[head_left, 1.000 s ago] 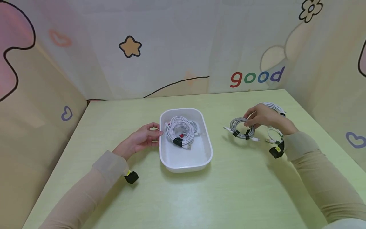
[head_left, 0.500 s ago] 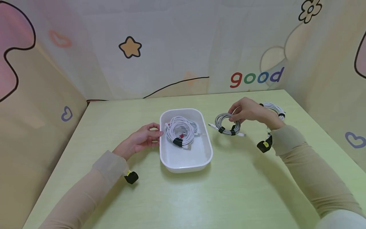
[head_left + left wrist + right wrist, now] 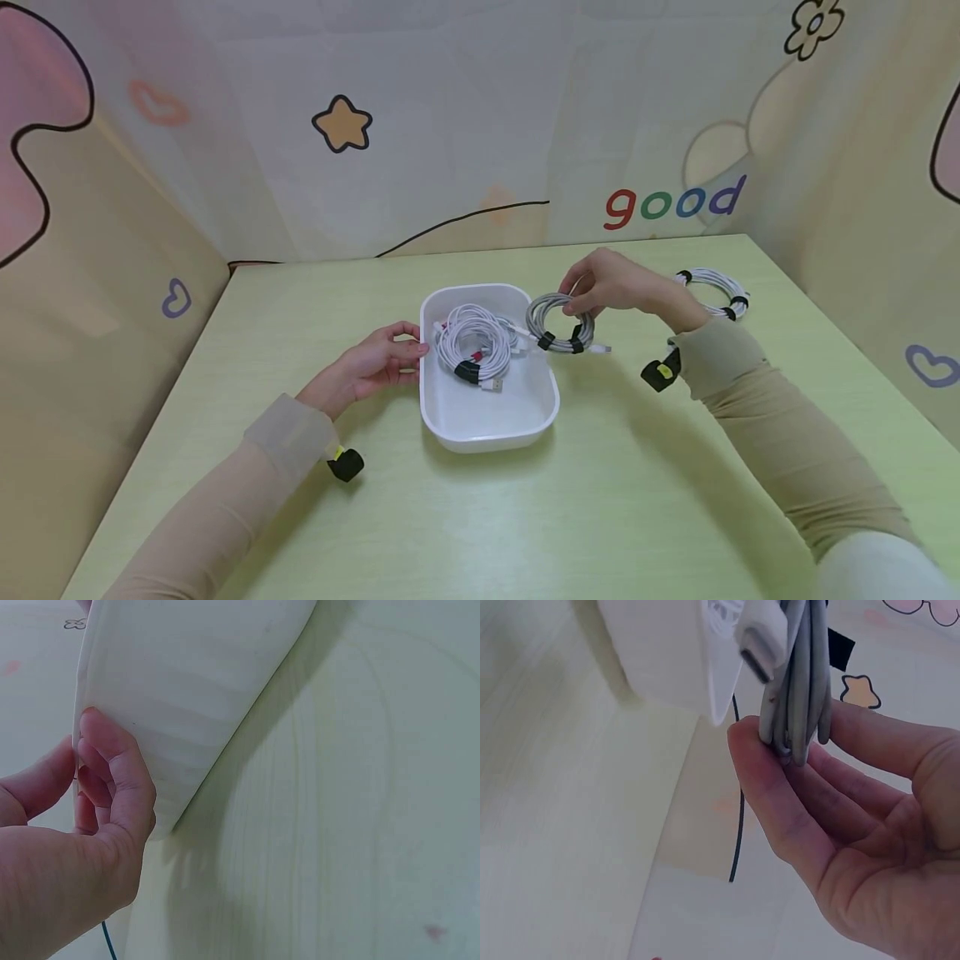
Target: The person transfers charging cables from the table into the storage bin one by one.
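Note:
My right hand [image 3: 618, 286] pinches a grey coiled charging cable [image 3: 535, 310] between thumb and fingers, just above the right rim of a white plastic bin [image 3: 487, 440]. Black ties bind the coil, and its white plugs stick out; a USB-C type plug [image 3: 763, 646] shows in the right wrist view. On the bin's left side, my left hand [image 3: 372, 369] grips the rim, thumb and fingers on opposite sides of the wall [image 3: 180, 690]. White coiled cables [image 3: 467, 329] with a black tie lie inside the bin, towards its far end.
Another white coiled cable [image 3: 738, 287] with black ties lies at the right rear of the table [image 3: 480, 525]. Behind the right wrist a further cable is hidden. Printed curtains [image 3: 450, 125] stand along the table's back and sides.
My right hand has carried the grey cable leftward from beside the other cables to the bin's right rim. The left hand and the bin have stayed practically in place.

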### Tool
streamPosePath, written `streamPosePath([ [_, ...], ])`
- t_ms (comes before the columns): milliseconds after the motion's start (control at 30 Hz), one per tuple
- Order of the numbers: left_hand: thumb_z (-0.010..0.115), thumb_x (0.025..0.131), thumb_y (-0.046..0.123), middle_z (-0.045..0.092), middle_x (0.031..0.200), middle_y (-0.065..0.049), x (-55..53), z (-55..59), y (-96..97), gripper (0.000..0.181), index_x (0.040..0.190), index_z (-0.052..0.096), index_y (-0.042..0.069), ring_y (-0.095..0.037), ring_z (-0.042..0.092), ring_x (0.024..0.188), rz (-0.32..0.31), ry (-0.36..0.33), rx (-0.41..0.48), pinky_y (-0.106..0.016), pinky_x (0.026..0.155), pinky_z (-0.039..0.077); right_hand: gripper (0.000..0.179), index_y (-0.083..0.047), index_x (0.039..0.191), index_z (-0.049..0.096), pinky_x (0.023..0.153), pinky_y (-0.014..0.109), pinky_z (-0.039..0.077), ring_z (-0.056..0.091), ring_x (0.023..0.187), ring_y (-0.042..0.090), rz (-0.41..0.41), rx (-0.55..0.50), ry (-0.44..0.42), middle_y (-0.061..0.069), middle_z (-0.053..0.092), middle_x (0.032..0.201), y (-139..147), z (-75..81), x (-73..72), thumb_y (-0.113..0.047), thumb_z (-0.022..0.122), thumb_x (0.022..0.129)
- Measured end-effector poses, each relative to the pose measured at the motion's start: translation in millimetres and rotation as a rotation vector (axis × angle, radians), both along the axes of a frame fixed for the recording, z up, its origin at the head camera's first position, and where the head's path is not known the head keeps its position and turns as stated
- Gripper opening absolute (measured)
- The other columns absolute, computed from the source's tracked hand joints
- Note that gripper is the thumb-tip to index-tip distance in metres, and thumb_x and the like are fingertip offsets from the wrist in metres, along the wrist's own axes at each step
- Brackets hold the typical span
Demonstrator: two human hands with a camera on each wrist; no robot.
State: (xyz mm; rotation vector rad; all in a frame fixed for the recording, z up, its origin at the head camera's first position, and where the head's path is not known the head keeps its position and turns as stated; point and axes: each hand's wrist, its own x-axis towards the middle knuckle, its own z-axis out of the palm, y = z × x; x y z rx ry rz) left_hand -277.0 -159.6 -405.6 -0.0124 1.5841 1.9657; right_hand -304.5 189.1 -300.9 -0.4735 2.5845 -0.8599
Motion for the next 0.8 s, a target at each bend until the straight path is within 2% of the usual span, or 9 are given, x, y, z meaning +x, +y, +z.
streamPosePath([
  [267,0.055,0.096,0.004,0.063,0.093,-0.002,0.1,1.4,-1.7,0.025,0.116,0.041,0.009,-0.014,0.063,0.076,0.001,-0.007,0.001,-0.028,0.069,0.057,0.025,-0.001,0.107,0.066,0.075,0.032,0.059,0.066,0.070,0.017,0.059,0.000,-0.001,0.014,0.072,0.095,-25.6,1.5,3.0,-0.010,0.072,0.086],
  [500,0.053,0.096,0.002,0.063,0.089,-0.002,0.3,1.7,-0.2,0.024,0.115,0.040,0.009,-0.014,0.063,0.075,-0.007,0.007,0.013,-0.027,0.067,0.056,0.026,-0.001,0.108,0.066,0.073,0.031,0.059,0.065,0.074,0.017,0.111,0.005,0.008,0.013,0.071,0.095,-41.7,3.5,8.4,-0.010,0.073,0.085],
  [800,0.053,0.096,0.002,0.063,0.089,-0.002,0.5,0.9,0.5,0.025,0.115,0.040,0.008,-0.014,0.063,0.074,-0.007,0.010,0.007,-0.027,0.067,0.056,0.022,-0.001,0.103,0.066,0.069,0.028,0.058,0.063,0.074,0.015,0.177,-0.021,-0.014,0.010,0.072,0.090,-59.4,-1.6,14.1,-0.008,0.074,0.083],
])
